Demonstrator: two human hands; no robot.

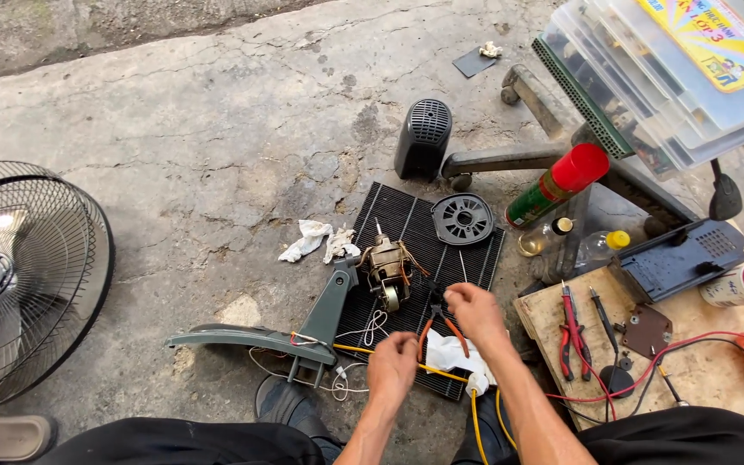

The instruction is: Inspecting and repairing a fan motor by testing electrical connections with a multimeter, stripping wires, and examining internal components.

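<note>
Left hand (392, 365) fingers pinched on a yellow wire (437, 370); it runs across the near edge of the black ribbed mat (406, 215). Right hand (474, 312) clenched round orange-handled pliers (437, 317), over the mat just beside the fan motor (387, 269). Mat lies on cracked, stained concrete ground (217, 112), outdoors. Fan guard (23, 275) far left; wooden board (553, 323) with red tools at right.
</note>
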